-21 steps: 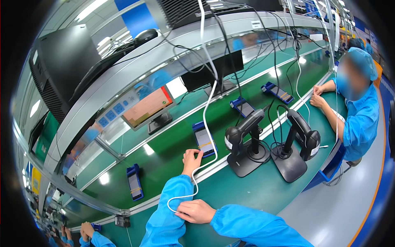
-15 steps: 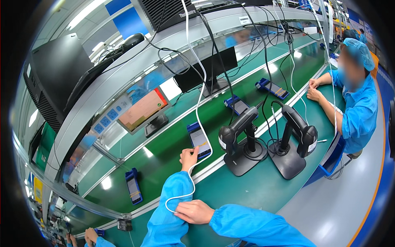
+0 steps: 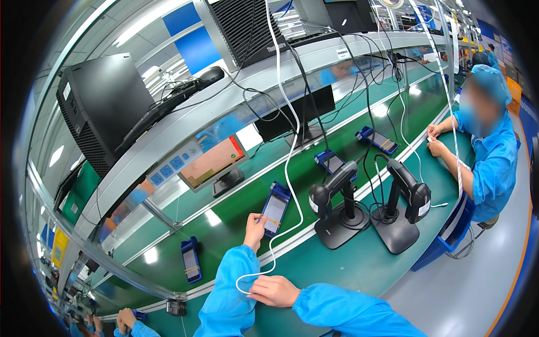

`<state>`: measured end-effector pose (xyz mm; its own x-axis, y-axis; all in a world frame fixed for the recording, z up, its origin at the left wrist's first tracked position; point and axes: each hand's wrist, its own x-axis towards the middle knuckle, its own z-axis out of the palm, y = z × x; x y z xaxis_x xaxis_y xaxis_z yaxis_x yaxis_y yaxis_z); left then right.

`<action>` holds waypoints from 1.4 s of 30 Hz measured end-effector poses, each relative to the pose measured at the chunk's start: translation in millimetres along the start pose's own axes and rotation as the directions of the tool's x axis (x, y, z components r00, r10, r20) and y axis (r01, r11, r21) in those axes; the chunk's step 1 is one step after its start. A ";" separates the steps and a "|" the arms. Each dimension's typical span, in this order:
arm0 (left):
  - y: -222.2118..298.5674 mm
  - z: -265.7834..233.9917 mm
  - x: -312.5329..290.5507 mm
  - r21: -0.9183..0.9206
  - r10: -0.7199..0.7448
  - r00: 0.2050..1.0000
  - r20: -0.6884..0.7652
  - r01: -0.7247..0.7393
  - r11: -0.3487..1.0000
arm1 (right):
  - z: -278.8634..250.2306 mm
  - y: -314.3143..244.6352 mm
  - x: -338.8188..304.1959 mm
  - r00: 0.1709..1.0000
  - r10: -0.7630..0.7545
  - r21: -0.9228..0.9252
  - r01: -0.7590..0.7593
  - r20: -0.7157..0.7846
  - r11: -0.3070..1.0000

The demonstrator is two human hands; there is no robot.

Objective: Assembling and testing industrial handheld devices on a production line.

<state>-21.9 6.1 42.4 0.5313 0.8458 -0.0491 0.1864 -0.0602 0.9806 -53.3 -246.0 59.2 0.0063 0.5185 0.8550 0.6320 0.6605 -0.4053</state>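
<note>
My left hand (image 3: 255,229) reaches over the green belt and is closed on the lower left edge of a blue-cased handheld terminal (image 3: 274,209). The terminal lies screen up, tilted with its top to the right, and a yellow band crosses its lower part. My right hand (image 3: 275,291) is pinched around the end of a white cable (image 3: 293,163) above the near green worktop, beside my left sleeve. That cable hangs from above and passes over the terminal's right side before looping to my fingers. The plug end is hidden in them.
Two black barcode scanners on stands (image 3: 341,224) (image 3: 396,227) occupy the worktop to the right. More terminals (image 3: 191,259) (image 3: 336,164) (image 3: 377,140) lie along the belt (image 3: 224,247). A lit monitor (image 3: 214,163) stands behind it. A co-worker (image 3: 488,140) sits at right.
The terminal under my left hand has turned, its top swinging right and its lower end left. My right hand keeps hold of the cable. The whole view has shifted slightly.
</note>
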 end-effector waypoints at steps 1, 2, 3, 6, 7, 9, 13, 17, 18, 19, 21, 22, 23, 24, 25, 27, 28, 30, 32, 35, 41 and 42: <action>-0.3 -3.2 -10.2 0.015 0.051 0.999 -0.009 -0.051 0.999 | -1.2 1.8 -0.5 1.000 -0.007 -0.016 0.007 -0.009 1.000; -1.6 -6.8 -21.4 0.030 0.100 0.995 -0.017 -0.100 0.995 | -1.8 3.4 -1.3 1.000 -0.014 -0.031 0.013 -0.016 0.999; -1.5 -11.6 -35.1 0.012 0.101 0.995 -0.017 -0.100 0.995 | -1.8 3.5 -1.6 1.000 -0.017 -0.027 0.017 -0.014 1.000; -7.6 -30.2 -75.6 -0.029 0.152 0.988 0.005 -0.152 0.988 | 0.3 3.2 -1.2 1.000 -0.029 -0.048 0.029 -0.009 0.998; -11.7 -38.1 -88.8 0.049 0.252 0.968 0.011 -0.252 0.966 | -1.4 3.0 1.5 0.998 -0.067 -0.078 0.066 -0.009 0.995; -11.7 -47.0 -118.9 0.093 0.328 0.945 0.020 -0.328 0.940 | -8.7 1.6 5.8 0.994 -0.109 -0.122 0.108 -0.005 0.987; -4.8 -66.5 -170.6 0.266 0.439 0.898 0.034 -0.432 0.862 | -15.0 -2.4 13.3 0.991 -0.125 -0.180 0.114 -0.050 0.977; -6.0 -77.4 -213.3 0.400 0.467 0.879 0.097 -0.464 0.791 | -21.8 4.5 14.9 0.993 -0.017 -0.160 -0.003 -0.119 0.987; -6.8 -78.3 -221.6 0.410 0.464 0.879 0.109 -0.465 0.785 | -24.4 6.6 14.8 0.991 0.027 -0.142 -0.046 -0.135 0.989; -3.2 -78.0 -229.8 0.383 0.364 0.924 0.115 -0.380 0.842 | -25.4 10.3 13.7 0.987 0.061 -0.144 -0.083 -0.149 0.986; -6.6 -82.0 -237.8 0.410 0.432 0.890 0.146 -0.452 0.793 | -24.5 14.6 13.1 0.984 0.099 -0.141 -0.119 -0.147 0.983; -8.5 -84.6 -240.6 0.438 0.502 0.844 0.189 -0.530 0.726 | -23.4 15.0 13.8 0.977 0.122 -0.134 -0.146 -0.175 0.980; -10.4 -87.6 -238.8 0.462 0.575 0.786 0.227 -0.606 0.647 | -22.1 15.2 13.7 0.968 0.145 -0.127 -0.173 -0.203 0.977; -7.6 -86.4 -239.9 0.459 0.569 0.793 0.216 -0.597 0.658 | -20.7 15.3 12.4 0.971 0.150 -0.124 -0.175 -0.189 0.977; -3.3 -83.3 -242.6 0.415 0.557 0.801 0.218 -0.593 0.690 | -19.4 15.5 10.8 0.965 0.187 -0.108 -0.209 -0.181 0.972; -1.6 -78.8 -247.8 0.363 0.537 0.823 0.186 -0.566 0.740 | -17.7 14.3 9.3 0.954 0.258 -0.096 -0.273 -0.151 0.957; -1.5 -77.7 -248.9 0.363 0.533 0.828 0.174 -0.557 0.747 | -17.5 13.8 9.4 0.956 0.260 -0.092 -0.274 -0.138 0.957; -0.7 -74.6 -248.6 0.384 0.598 0.786 0.159 -0.607 0.696 | -18.4 14.3 9.7 0.944 0.310 -0.074 -0.319 -0.118 0.945; -0.2 -68.5 -250.3 0.397 0.594 0.795 0.126 -0.589 0.704 | -19.7 15.0 10.1 0.945 0.310 -0.063 -0.318 -0.102 0.946; -2.4 -62.2 -250.3 0.393 0.603 0.796 0.057 -0.573 0.719 | -21.2 16.9 10.4 0.942 0.312 -0.076 -0.323 -0.125 0.943; -9.6 -63.1 -248.4 0.411 0.620 0.784 0.024 -0.573 0.709 | -27.4 17.1 16.5 0.975 0.212 -0.112 -0.218 -0.060 0.970; -11.0 -63.5 -247.5 0.406 0.621 0.783 0.031 -0.578 0.708 | -28.6 17.2 16.6 0.976 0.210 -0.112 -0.215 -0.057 0.970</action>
<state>-208.0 -169.0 55.8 0.5573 0.6085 0.5649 0.1602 -0.7464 0.6459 -20.2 -241.5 75.7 0.1832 0.6136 0.7681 0.6983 0.4688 -0.5410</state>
